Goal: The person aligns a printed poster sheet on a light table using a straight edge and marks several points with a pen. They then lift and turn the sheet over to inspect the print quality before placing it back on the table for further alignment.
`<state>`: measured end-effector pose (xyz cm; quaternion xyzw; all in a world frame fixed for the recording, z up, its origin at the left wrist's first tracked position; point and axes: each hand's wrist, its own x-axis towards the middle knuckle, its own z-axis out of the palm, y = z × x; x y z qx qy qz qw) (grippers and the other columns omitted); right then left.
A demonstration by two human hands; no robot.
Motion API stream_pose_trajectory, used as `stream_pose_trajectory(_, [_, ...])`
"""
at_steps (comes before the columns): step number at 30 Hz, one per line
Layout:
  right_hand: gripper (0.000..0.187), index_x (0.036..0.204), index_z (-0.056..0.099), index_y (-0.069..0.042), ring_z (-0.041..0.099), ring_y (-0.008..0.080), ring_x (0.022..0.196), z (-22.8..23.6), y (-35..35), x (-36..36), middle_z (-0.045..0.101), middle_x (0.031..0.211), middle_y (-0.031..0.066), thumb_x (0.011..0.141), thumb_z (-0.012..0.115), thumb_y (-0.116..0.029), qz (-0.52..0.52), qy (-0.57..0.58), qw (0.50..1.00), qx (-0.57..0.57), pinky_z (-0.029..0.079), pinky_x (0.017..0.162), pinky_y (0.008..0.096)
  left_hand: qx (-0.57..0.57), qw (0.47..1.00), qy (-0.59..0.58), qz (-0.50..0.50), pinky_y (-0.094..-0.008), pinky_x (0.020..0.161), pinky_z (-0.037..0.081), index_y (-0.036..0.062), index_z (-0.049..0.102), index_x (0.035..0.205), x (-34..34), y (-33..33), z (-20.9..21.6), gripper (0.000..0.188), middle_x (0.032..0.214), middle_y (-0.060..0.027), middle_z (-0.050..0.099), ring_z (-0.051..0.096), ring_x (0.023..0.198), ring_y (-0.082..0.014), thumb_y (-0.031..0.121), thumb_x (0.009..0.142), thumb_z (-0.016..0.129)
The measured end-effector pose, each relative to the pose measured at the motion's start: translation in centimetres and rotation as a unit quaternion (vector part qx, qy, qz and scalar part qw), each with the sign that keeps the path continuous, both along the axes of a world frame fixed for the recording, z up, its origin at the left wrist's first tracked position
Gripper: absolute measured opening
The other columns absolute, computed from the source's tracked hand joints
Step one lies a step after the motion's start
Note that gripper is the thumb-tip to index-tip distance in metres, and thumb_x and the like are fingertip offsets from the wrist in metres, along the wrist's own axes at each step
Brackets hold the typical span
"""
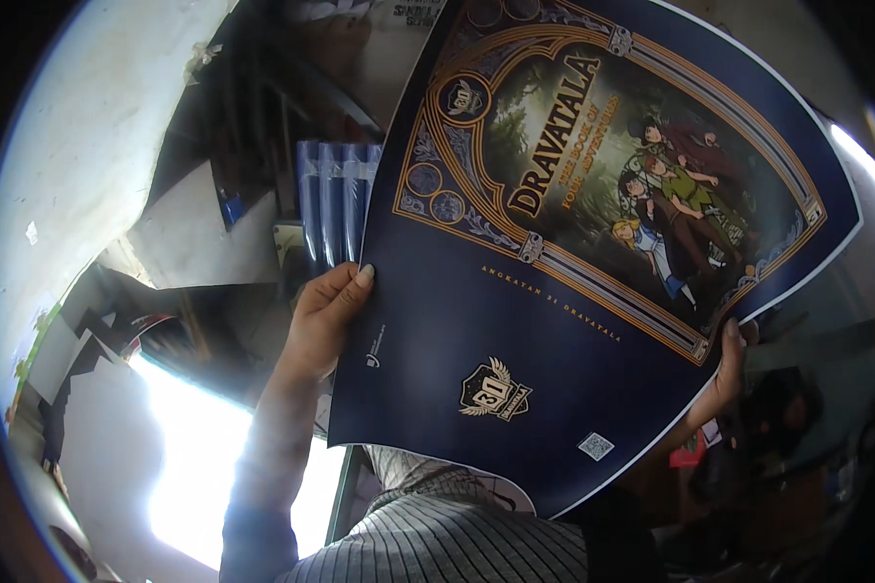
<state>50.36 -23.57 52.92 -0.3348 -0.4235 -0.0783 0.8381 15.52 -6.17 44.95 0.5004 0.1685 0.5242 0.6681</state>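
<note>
A large dark blue printed cover sheet (428,321) is held up in front of me and fills much of the view. It bears an ornate gold frame, a picture of several cartoon figures in a forest, a winged emblem and a small square code. My left hand (329,309) is closed on its left edge, thumb on the printed face. On the opposite edge, my right hand (729,374) grips the sheet, its fingers partly hidden behind it. The sheet bows between the two hands, and its white border shows along the right and bottom.
Behind the sheet's left edge, several blue plastic-wrapped bundles (321,199) stand in a row, partly covered. A pale board (199,238) lies left of them. A whitish wall (78,136) curves along the far left. Bright light (199,447) glares at the lower left. Dark clutter is at lower right.
</note>
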Motion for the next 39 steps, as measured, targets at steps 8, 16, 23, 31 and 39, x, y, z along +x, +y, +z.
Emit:
stream_pose_trajectory(8, [0.022, 0.110, 0.065, 0.005, 0.057, 0.0163, 0.110, -0.1, -0.2, 0.2, 0.063, 0.111, 0.0091, 0.092, 0.068, -0.008, 0.032, 0.025, 0.999, -0.011, 0.042, 0.103, 0.0312, 0.036, 0.998, 0.003, 0.050, -0.0174, 0.067, 0.044, 0.0064, 0.064, 0.092, -0.6, -1.7, 0.3, 0.023, 0.083, 0.0031, 0.065, 0.057, 0.071, -0.0017, 0.021, 0.106, 0.053])
stream_pose_trajectory(16, [0.021, 0.109, 0.065, 0.004, 0.057, 0.0159, 0.109, 0.0, 0.6, -0.4, 0.062, 0.110, 0.0085, 0.091, 0.068, -0.008, 0.052, 0.047, 0.997, -0.009, 0.041, 0.103, 0.0307, -0.015, 0.996, 0.013, 0.088, -0.0187, 0.068, 0.048, 0.0048, 0.066, 0.102, 0.6, -2.2, -0.6, 0.021, 0.090, -0.0002, 0.070, 0.062, 0.075, -0.0038, 0.022, 0.105, 0.055])
stream_pose_trajectory(23, [0.021, 0.108, 0.065, 0.004, 0.056, 0.0155, 0.109, 0.7, 0.7, -1.0, 0.062, 0.110, 0.0080, 0.091, 0.068, -0.007, 0.059, 0.054, 0.997, -0.006, 0.041, 0.103, 0.0303, -0.032, 0.994, 0.009, 0.106, -0.0180, 0.066, 0.048, 0.0042, 0.067, 0.102, 0.9, -2.3, -1.7, 0.022, 0.089, 0.0000, 0.070, 0.062, 0.073, -0.0037, 0.023, 0.105, 0.056])
stream_pose_trajectory(31, [0.024, 0.122, 0.060, 0.000, 0.061, 0.0179, 0.113, -2.5, 1.2, 3.7, 0.060, 0.123, 0.0095, 0.100, 0.053, -0.006, 0.017, -0.084, 0.996, -0.001, 0.053, 0.097, 0.0310, 0.055, 0.989, -0.035, 0.133, -0.0155, 0.064, 0.043, 0.0014, 0.067, 0.110, -1.5, -3.4, -2.2, 0.023, 0.090, 0.0009, 0.070, 0.059, 0.071, -0.0017, 0.019, 0.106, 0.052])
stream_pose_trajectory(39, [0.021, 0.114, 0.068, -0.002, 0.062, 0.0172, 0.113, -2.5, 1.2, 3.8, 0.060, 0.129, 0.0132, 0.102, 0.054, -0.013, -0.108, -0.216, 0.970, -0.001, 0.055, 0.095, 0.0310, 0.107, 0.982, -0.073, 0.137, -0.0200, 0.086, 0.046, -0.0060, 0.062, 0.123, -3.3, -4.0, -2.4, 0.031, 0.110, -0.0073, 0.070, 0.063, 0.095, -0.0078, 0.018, 0.105, 0.053])
